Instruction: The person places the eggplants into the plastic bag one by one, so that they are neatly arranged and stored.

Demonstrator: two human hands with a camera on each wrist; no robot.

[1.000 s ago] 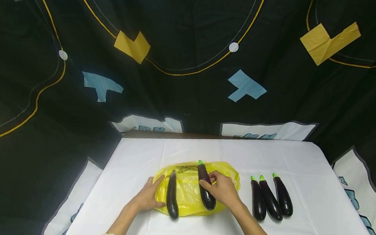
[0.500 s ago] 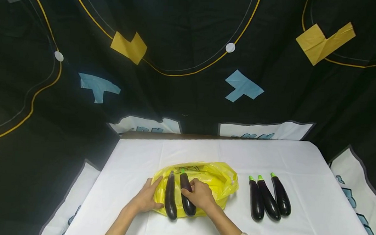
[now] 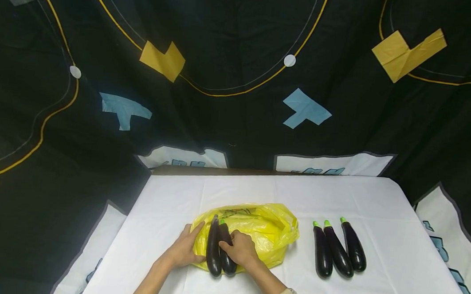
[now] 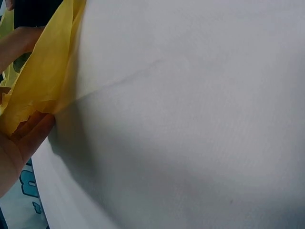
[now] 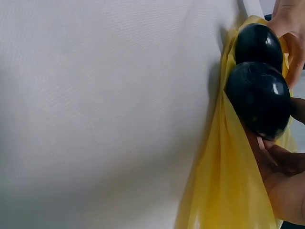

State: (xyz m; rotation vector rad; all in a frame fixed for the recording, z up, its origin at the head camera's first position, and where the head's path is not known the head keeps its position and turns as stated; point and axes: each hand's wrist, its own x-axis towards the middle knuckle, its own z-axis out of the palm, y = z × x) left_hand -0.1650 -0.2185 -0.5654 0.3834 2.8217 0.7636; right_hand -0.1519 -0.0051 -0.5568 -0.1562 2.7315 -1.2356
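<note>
A yellow plastic bag (image 3: 264, 237) lies spread on the table, its mouth turned toward me. Two dark purple eggplants lie side by side on its left part: a left eggplant (image 3: 213, 250) and a right eggplant (image 3: 228, 263) with a green stem end. My right hand (image 3: 243, 249) grips the right one, thumb over the top and fingers along its right side. My left hand (image 3: 185, 247) holds the bag's left edge, fingers outside the yellow plastic (image 4: 47, 71) in the left wrist view. In the right wrist view the two eggplants' round ends (image 5: 259, 98) touch.
Three more eggplants (image 3: 337, 251) with green stem ends lie together on the white-covered table (image 3: 391, 226), right of the bag. Behind the table hangs a black cloth (image 3: 228, 124) with yellow and blue patterns.
My right hand has carried its eggplant leftward across the bag until it lies against the other one. The bag's right side has lifted and opened somewhat. My left hand stays put.
</note>
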